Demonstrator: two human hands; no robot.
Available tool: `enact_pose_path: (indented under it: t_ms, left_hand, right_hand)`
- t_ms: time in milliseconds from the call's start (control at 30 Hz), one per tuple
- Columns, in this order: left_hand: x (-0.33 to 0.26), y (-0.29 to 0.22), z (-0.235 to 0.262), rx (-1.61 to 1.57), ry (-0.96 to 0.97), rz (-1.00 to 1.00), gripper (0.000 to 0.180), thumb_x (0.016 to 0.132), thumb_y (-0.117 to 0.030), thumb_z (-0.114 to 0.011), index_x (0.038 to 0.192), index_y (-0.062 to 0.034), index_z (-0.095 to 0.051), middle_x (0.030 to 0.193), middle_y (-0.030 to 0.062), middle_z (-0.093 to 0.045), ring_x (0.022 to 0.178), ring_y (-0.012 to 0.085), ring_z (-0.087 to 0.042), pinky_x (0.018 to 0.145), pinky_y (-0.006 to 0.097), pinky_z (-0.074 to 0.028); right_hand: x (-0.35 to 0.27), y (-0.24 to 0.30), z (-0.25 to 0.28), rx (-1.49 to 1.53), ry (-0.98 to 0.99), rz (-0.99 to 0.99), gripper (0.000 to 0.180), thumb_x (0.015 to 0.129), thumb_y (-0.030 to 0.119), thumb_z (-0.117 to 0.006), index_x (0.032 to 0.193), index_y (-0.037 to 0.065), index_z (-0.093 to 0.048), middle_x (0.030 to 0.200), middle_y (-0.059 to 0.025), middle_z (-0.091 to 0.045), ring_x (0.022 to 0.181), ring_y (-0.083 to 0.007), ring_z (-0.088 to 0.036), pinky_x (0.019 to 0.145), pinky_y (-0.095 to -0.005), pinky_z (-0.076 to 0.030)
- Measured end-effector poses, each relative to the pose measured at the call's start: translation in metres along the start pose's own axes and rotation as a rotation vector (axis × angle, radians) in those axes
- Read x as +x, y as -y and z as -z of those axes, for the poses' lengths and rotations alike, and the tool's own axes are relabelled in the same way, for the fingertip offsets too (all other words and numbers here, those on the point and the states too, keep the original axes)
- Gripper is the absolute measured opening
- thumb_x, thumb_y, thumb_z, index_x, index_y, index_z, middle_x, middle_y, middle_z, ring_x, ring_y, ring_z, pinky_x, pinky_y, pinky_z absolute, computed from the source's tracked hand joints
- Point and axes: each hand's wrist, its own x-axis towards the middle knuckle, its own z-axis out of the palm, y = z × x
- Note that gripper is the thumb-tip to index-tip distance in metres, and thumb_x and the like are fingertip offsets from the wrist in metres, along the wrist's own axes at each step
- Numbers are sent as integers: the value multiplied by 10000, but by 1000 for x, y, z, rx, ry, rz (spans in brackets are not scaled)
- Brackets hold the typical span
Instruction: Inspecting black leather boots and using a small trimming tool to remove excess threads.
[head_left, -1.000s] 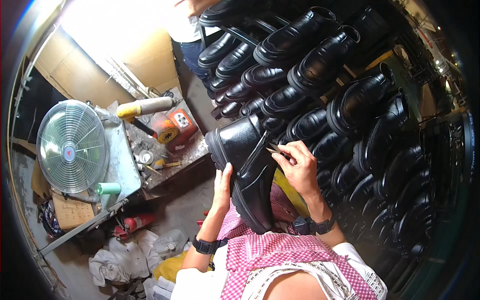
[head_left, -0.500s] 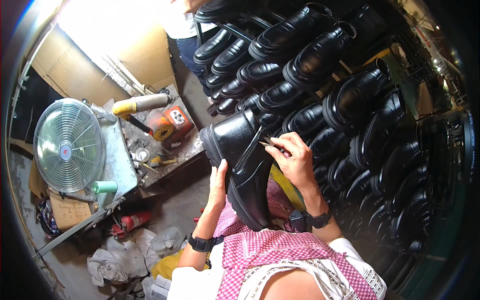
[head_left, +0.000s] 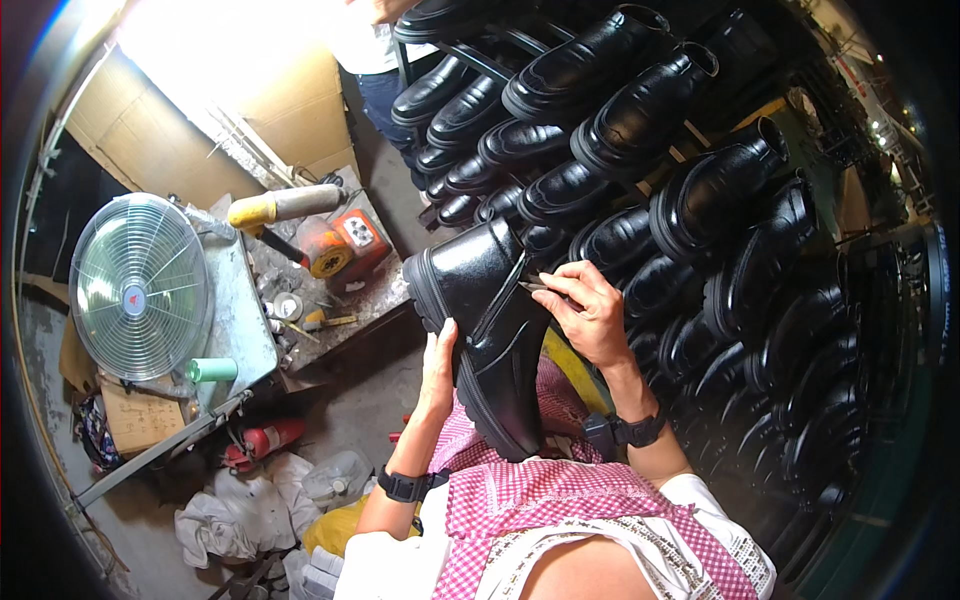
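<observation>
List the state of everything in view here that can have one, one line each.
black boot: held up, sole facing left
left hand: against the boot's sole side, partly hidden
small pointed tool: tip at or near the boot, contact unclear
right hand: closed in a pinch on the tool
fan: caged; can't tell whether running
other black footwear: glossy, set in rows
white cloth: crumpled

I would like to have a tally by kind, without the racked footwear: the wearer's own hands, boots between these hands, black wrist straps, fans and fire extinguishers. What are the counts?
Hands, left hand and right hand: 2
Black boot between them: 1
Black wrist straps: 2
Fan: 1
Red fire extinguisher: 1
Total: 7
</observation>
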Motion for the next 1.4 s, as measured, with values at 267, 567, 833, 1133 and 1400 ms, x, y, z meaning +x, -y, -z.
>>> enact_pose_path:
  t_ms: [267, 567, 833, 1133, 1400]
  left_hand:
    - [4, 4, 0, 18, -16, -20, 563, 878, -451, -460, 1260, -39, -420, 1234, 63, -479, 1097, 158, -476, 951, 282, -355]
    - [7, 1, 1, -23, 52, 13, 604, 877, -415, -476, 1310, -23, -322, 1284, 86, -400, 1154, 179, -395, 986, 285, -290]
    - [8, 2, -2, 25, -7, -42, 535, 895, -431, -437, 1246, -28, -427, 1225, 61, -482, 1096, 154, -474, 951, 283, -354]
    - [13, 13, 10, -267, 54, 81, 586, 878, -436, -468, 1277, -16, -380, 1244, 84, -465, 1117, 175, -456, 968, 290, -334]
    - [-1, -21, -8, -528, 91, 100, 658, 834, -513, -478, 1270, -27, -394, 1205, 124, -515, 1063, 236, -527, 929, 354, -421]
  right_hand:
    - [4, -10, 4, 177, 50, -51, 163, 693, 34, -714, 844, 11, -660, 776, -45, -574, 610, -110, -558, 522, -233, -439]
    - [9, -14, 5, 154, 67, -44, 137, 704, 42, -704, 831, 13, -662, 764, -42, -574, 597, -106, -546, 519, -228, -434]
    - [5, -9, 1, 96, -2, -49, 110, 718, 25, -693, 821, 13, -656, 766, -43, -577, 616, -99, -545, 530, -217, -436]
    - [-6, -18, 13, 919, -176, -527, 253, 816, 87, -631, 1044, 10, -552, 844, 1, -558, 549, 3, -407, 487, -127, -314]
    - [-43, -34, -11, 906, 107, -706, 340, 815, 112, -630, 1119, 1, -525, 800, 36, -534, 685, 15, -429, 594, -118, -337]
